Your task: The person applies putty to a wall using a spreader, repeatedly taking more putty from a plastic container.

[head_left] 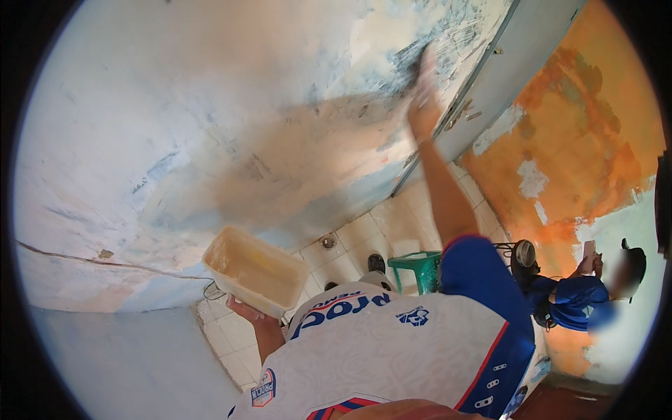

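- The floor [346, 268] was laid with whitish square tiles, their joints showing as thin darker lines.
- Pale, dusty-looking smears dulled some of the tiles.
- A small round fitting [327, 242], seemingly a drain with a dark centre, sat among the tiles.
- A green plastic stool [423, 276] stood on the floor, its lower part partly hidden and whitish marks on its side.
- A dark shoe [376, 263] rested on the tiles just beside the stool.
- The tip of another dark shoe [330, 285] showed farther left.
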